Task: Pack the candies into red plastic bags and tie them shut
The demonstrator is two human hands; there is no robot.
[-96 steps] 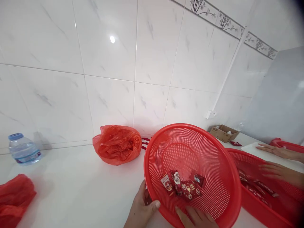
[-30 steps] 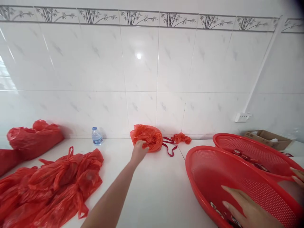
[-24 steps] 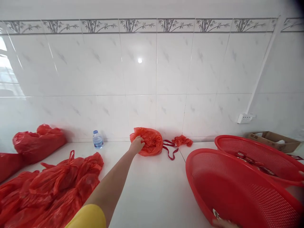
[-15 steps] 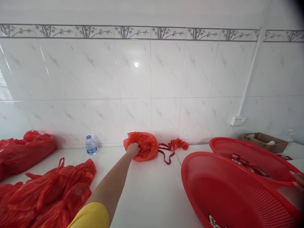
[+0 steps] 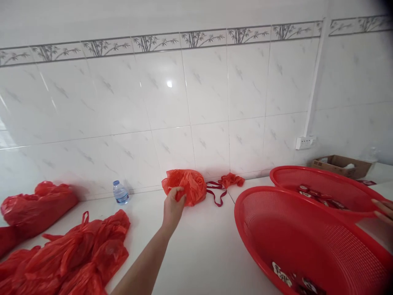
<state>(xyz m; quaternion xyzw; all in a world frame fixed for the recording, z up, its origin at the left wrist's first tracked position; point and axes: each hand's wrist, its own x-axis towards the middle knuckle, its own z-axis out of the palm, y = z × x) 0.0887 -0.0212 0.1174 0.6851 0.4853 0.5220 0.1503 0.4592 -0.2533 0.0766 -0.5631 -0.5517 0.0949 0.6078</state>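
My left hand [image 5: 174, 204] reaches from the bottom of the view to the near side of a crumpled red plastic bag [image 5: 193, 189] against the wall. Thumb and fingers are pinched together at the bag's edge; whatever they hold, if anything, is hidden. A dark red strap [image 5: 218, 200] lies just right of the bag, beside a small scrap of red plastic [image 5: 231, 180]. My right hand is out of view. In the near red oval basket [image 5: 285, 233] lie a few small dark red packets [image 5: 307, 284] with white print.
A second red basket [image 5: 334, 174] holds several packets; another person's fingers [image 5: 383, 209] show at its right. Behind it sits a cardboard box [image 5: 340, 166]. Red plastic bags [image 5: 80, 250] and a water bottle [image 5: 120, 193] occupy the left side of the white table [image 5: 196, 246].
My left hand has drawn back out of the bag's opening, toward me. The bag's near side looks more folded over. The whole view has tilted slightly.
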